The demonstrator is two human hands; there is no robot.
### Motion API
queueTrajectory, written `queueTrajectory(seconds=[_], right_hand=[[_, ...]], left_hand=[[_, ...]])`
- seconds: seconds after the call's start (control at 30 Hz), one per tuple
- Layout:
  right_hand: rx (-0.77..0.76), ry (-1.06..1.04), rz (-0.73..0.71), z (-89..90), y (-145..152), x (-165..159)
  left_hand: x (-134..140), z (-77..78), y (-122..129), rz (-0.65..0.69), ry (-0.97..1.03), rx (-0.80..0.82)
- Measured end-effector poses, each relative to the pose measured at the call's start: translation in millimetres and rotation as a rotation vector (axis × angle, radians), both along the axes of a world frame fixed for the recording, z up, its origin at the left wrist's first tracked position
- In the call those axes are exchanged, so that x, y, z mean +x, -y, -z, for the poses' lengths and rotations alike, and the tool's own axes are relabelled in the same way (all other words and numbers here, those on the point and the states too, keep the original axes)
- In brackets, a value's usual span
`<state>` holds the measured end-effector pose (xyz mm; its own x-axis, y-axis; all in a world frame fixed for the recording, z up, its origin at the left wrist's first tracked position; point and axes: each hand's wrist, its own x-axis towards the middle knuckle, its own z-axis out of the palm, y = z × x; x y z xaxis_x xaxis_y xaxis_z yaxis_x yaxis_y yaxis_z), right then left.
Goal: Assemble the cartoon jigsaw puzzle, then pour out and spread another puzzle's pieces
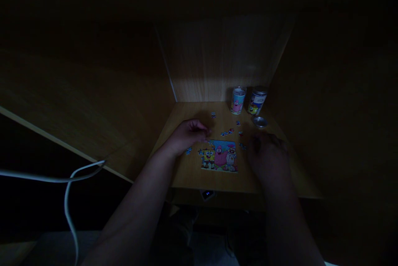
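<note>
A partly joined jigsaw puzzle (221, 157) with cartoon figures lies flat on the wooden surface, its upper left side uneven. At that upper left edge, my left hand (190, 134) has thumb and fingertips pinched together; what is between them is too dark and small to make out. Right of the puzzle, my right hand (268, 152) is curled low over the surface, its fingertips in shadow. One loose puzzle piece (242, 146) lies beside it. More pieces are scattered above, including a group (224, 133) and a single piece (213, 114); another piece (188, 150) lies under my left wrist.
At the back right stand an open cartoon-printed can (237, 101) and a second can (257, 101) with its lid on. A loose round metal lid (260, 122) lies before them. Wooden panels (214, 58) enclose the surface. A white cable (66, 199) hangs at the left.
</note>
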<state>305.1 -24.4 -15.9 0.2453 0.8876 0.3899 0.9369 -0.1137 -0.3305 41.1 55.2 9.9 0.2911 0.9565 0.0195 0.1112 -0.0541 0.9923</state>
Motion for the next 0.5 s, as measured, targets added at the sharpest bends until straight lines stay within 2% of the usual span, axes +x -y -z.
queueTrajectory(seconds=[0.17,0.5], right_hand=[[-0.022,-0.005,0.001,-1.4,0.1,-0.6],[-0.001,-0.013,-0.022,0.4,-0.6,0.6]], left_hand=[[-1.7,-3.5,1.7,0.031,-0.007,0.016],[-1.6,-5.7,-3.8,-0.106,-0.109,0.109]])
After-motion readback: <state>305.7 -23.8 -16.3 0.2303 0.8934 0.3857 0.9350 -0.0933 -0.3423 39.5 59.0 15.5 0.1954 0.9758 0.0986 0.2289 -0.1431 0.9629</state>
